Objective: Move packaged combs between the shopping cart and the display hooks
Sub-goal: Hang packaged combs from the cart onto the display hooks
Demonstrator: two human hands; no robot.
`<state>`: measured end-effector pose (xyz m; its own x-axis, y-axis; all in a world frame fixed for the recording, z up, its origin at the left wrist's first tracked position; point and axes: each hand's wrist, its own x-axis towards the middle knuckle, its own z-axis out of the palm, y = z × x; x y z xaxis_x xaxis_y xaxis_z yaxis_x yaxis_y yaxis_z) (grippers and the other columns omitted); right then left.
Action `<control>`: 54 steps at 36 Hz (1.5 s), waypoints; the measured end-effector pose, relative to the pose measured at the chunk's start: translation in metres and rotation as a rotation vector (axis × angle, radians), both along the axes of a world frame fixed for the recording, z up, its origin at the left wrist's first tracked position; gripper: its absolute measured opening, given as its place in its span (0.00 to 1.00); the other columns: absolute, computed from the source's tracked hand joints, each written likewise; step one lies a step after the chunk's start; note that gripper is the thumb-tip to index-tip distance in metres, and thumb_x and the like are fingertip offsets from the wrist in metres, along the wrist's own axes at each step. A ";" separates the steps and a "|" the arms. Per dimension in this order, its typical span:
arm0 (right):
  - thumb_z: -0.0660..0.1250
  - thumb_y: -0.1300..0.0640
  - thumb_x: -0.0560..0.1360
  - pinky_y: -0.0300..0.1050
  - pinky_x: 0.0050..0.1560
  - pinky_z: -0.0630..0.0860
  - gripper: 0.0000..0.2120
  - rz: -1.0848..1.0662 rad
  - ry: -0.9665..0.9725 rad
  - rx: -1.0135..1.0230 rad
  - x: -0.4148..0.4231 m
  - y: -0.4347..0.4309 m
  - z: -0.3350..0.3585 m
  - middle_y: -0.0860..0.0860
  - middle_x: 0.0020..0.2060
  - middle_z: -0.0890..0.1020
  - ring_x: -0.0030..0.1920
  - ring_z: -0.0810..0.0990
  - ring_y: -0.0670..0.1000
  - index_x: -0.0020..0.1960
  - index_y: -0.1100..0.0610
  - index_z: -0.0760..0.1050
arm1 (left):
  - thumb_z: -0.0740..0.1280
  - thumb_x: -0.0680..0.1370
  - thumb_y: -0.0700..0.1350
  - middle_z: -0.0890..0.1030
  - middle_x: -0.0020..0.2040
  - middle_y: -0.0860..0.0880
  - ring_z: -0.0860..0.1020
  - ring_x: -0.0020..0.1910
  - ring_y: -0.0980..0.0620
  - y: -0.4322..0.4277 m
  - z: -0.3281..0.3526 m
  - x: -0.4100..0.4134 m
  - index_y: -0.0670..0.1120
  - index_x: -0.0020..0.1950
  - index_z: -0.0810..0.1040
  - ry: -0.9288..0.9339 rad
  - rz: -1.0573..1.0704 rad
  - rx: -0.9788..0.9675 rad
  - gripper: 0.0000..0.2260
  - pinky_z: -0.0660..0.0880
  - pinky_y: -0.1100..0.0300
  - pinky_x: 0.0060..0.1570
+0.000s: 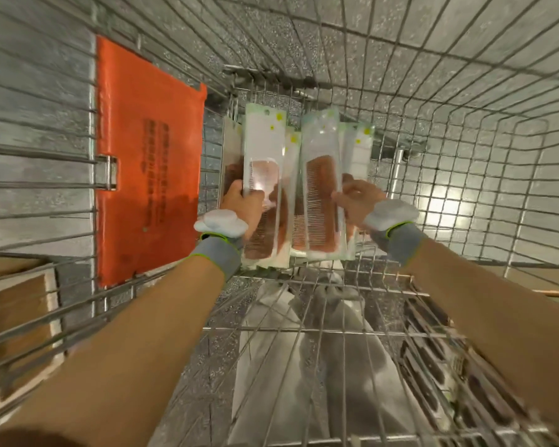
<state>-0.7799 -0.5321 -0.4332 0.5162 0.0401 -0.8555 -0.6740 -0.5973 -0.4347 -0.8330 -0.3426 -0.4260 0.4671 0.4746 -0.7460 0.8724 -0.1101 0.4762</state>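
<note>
Two bundles of packaged combs [318, 188] inside one shopping cart [465, 150].
My left hand [242, 204] clasps the left bundle [262, 146], my right hand [357, 201] the right bundle [320, 137]; both extend toward 12 o'clock.

Comb pkgs [291, 188] in cart [465, 156], flap [149, 156] left.

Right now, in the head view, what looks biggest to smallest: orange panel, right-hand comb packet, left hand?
Largest: orange panel.
Then the comb packet the right hand holds.
Smallest: left hand, partly hidden by packets.

Wire shopping cart [465, 140], packaged combs [321, 201] piled inside, orange flap [149, 156]
</note>
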 end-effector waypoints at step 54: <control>0.73 0.63 0.70 0.52 0.46 0.81 0.16 -0.258 0.024 0.223 -0.004 0.000 0.043 0.53 0.43 0.83 0.41 0.83 0.54 0.52 0.55 0.70 | 0.64 0.79 0.51 0.77 0.63 0.44 0.75 0.62 0.44 -0.015 0.019 0.002 0.43 0.68 0.70 0.045 0.059 -0.123 0.20 0.68 0.53 0.65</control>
<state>-0.7844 -0.5320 -0.3899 0.5133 0.0981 -0.8526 -0.8024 -0.2976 -0.5173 -0.8309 -0.3581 -0.4068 0.4056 0.4038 -0.8200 0.8966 -0.0012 0.4428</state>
